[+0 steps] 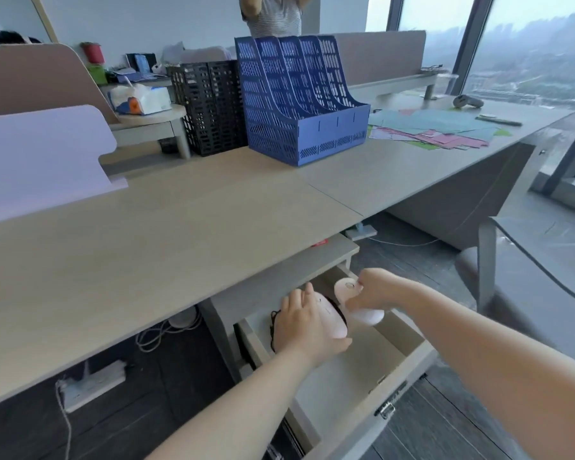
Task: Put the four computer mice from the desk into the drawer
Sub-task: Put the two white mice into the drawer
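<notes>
Head view: at about 5 o'clock, an open drawer point(409, 346) is seen pulled out from under the bench point(153, 234). Both hands are held over its back part. A pale pink mouse point(332, 318) is clasped in the closed grip of the left hand point(299, 323), with something dark, possibly another mouse point(341, 312), pressed just beside it. A white mouse point(347, 290) is pinched in the closed grip of the right hand point(377, 290); a second pale rounded shape point(367, 316) is glimpsed beneath that hand. At 12 o'clock, a blue file rack point(306, 104) is stood beside a black one point(213, 104). Coloured papers point(439, 127) are spread at 2 o'clock.
</notes>
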`<action>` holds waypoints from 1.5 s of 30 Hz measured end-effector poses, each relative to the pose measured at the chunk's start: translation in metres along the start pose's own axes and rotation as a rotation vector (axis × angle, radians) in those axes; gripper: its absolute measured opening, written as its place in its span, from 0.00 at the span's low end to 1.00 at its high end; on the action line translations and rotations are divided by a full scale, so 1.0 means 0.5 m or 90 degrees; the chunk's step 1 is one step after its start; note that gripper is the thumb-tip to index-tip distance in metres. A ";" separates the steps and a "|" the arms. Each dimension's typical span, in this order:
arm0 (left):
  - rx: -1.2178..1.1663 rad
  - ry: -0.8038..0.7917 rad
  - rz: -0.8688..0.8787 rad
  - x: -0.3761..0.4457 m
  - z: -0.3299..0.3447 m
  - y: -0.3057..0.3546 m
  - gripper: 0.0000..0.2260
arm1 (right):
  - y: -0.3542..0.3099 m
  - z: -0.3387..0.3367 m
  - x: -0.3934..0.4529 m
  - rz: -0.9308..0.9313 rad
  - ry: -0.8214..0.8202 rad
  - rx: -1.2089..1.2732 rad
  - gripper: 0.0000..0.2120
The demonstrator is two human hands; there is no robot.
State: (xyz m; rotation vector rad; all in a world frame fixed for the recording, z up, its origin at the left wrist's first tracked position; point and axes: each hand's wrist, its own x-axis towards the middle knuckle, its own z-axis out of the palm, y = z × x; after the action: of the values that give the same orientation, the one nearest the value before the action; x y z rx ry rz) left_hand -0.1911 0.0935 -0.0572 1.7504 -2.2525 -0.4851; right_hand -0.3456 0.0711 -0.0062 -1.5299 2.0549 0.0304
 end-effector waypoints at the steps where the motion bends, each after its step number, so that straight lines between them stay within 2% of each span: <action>1: 0.015 -0.022 -0.006 -0.006 0.014 0.000 0.53 | 0.009 0.015 0.002 0.004 -0.013 -0.008 0.26; 6: 0.034 -0.134 -0.048 -0.020 0.077 -0.012 0.52 | 0.028 0.083 0.025 0.012 -0.076 -0.053 0.25; 13: -0.005 -0.219 -0.112 -0.024 0.155 -0.031 0.48 | 0.047 0.145 0.047 0.027 -0.132 -0.083 0.25; 19: -0.004 -0.262 -0.130 -0.017 0.187 -0.029 0.55 | 0.055 0.190 0.066 0.042 -0.177 -0.098 0.19; 22: 0.000 -0.268 -0.128 -0.016 0.203 -0.037 0.55 | 0.052 0.194 0.074 0.044 -0.172 -0.101 0.18; 27: 0.070 -0.256 -0.085 -0.014 0.208 -0.040 0.54 | 0.045 0.197 0.087 0.041 -0.178 -0.115 0.24; 34: 0.120 -0.249 -0.092 -0.015 0.213 -0.043 0.58 | 0.051 0.194 0.088 0.047 -0.165 -0.120 0.28; 42: 0.109 -0.252 -0.093 -0.021 0.205 -0.037 0.59 | 0.069 0.204 0.093 0.026 -0.090 -0.102 0.28; 45: 0.086 -0.255 -0.099 -0.018 0.187 -0.031 0.60 | 0.079 0.203 0.094 0.027 -0.048 -0.088 0.26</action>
State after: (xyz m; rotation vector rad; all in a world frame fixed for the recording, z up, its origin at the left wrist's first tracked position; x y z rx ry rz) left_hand -0.2118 0.1088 -0.1489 2.0614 -2.4692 -0.7947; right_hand -0.3458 0.0789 -0.1247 -1.5416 2.0622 0.2486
